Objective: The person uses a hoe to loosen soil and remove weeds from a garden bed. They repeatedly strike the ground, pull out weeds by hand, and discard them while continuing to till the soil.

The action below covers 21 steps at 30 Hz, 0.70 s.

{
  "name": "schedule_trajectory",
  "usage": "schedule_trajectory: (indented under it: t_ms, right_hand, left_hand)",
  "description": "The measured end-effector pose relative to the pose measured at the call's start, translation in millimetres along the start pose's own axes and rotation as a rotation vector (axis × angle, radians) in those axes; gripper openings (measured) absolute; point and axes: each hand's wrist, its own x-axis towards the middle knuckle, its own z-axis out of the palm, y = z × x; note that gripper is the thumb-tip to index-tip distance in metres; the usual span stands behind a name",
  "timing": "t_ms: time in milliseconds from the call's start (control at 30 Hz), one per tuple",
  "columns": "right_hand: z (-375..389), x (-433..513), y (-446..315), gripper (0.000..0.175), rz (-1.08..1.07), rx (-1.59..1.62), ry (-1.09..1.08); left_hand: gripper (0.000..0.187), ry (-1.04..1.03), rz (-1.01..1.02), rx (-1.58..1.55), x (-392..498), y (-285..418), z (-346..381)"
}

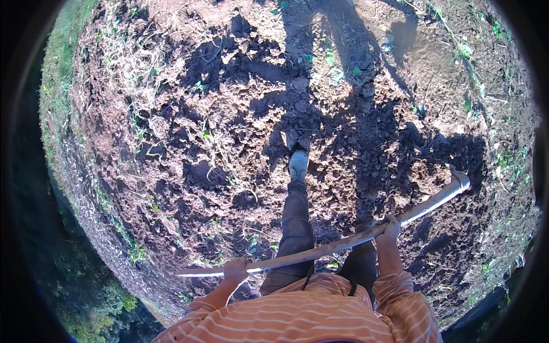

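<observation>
A long wooden handle (pixel 309 254) crosses in front of my body, its right end raised farther out than its left. At that right end sits a metal tool head (pixel 460 178), seemingly a hoe's; its blade is seen nearly edge-on. My left hand (pixel 236 270) is wrapped around the handle near its free end. Closer to the head, my right hand (pixel 389 228) grips the same handle. The tool head appears held above the ground, though its exact height cannot be told.
Loose, clumpy soil (pixel 240 184) with roots and small green plants lies all around. My shoe (pixel 299 165) stands on it ahead of me. Dry stems (pixel 141 64) lie at the upper left, a leafy vine (pixel 465 51) at the upper right. Shadows stretch forward.
</observation>
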Motion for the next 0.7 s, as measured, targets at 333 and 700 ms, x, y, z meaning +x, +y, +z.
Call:
schedule_trajectory:
  t_ms: [333,700]
  right_hand:
    - [92,-35,-11,0.083,-0.307,-0.346,-0.246]
    - [130,13,184,0.027,0.211,-0.65,-0.253]
  left_hand:
    - [0.051,-0.778,-0.028,-0.481,38,-28,-22]
    - [0.043,-0.701,-0.614,-0.393,-83,-8,-56]
